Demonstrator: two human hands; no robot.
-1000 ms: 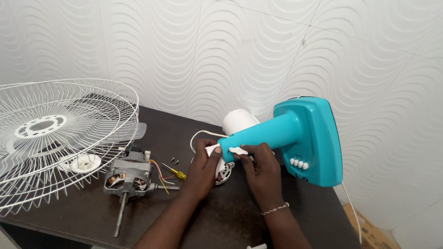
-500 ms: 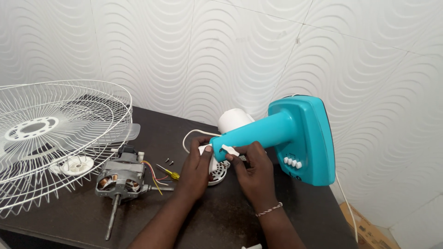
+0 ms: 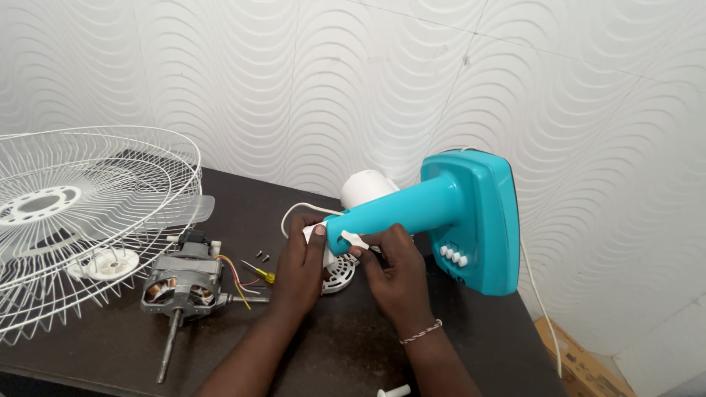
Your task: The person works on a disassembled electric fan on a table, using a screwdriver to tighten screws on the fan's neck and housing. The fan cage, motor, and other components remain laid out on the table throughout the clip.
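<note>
A turquoise fan stand (image 3: 441, 213) lies on its side on the dark table (image 3: 353, 353), its square base with white buttons (image 3: 453, 256) turned towards me. My left hand (image 3: 303, 265) grips the white housing part at the neck's end. My right hand (image 3: 393, 268) pinches a small white knob (image 3: 354, 240) on the neck. A white vented motor cover (image 3: 340, 278) lies under both hands, partly hidden. A white rounded cap (image 3: 366, 187) sits behind the neck.
A white wire fan guard (image 3: 81, 213) with a clear blade fills the left. A bare fan motor (image 3: 185, 283) with shaft and coloured wires lies beside it. A yellow-handled screwdriver (image 3: 259, 273) and two screws (image 3: 263, 257) lie nearby. A white cord (image 3: 540, 301) hangs off the right edge; a cardboard box (image 3: 581, 360) is below.
The view has shifted slightly, so everything sits a little lower and left. Both hands stay at the neck's end, fingers still working on the white knob.
</note>
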